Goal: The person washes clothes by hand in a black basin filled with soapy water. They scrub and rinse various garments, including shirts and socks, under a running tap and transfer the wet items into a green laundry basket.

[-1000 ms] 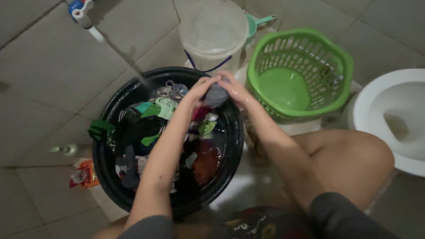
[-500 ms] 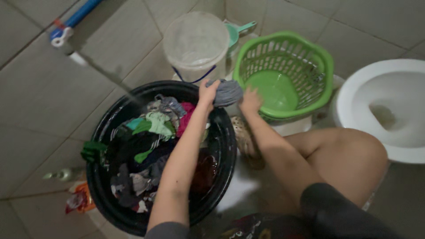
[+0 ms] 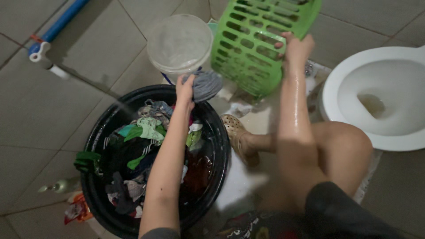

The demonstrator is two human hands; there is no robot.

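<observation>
My left hand grips a wrung grey cloth above the far rim of a black basin. The basin holds several wet, colourful clothes in water. My right hand grips the rim of a green plastic laundry basket, which is lifted and tipped on its side, its opening facing away. A thin stream of water falls from a white tap on a blue pipe into the basin.
A translucent bucket stands behind the basin. A white toilet bowl is at the right. My foot in a beige clog rests on the wet tiled floor. A small bottle and an orange sachet lie at the left.
My right hand took the green basket by its rim, lifted it and tipped it over. My left hand kept the grey cloth and moved slightly left. The view shifted.
</observation>
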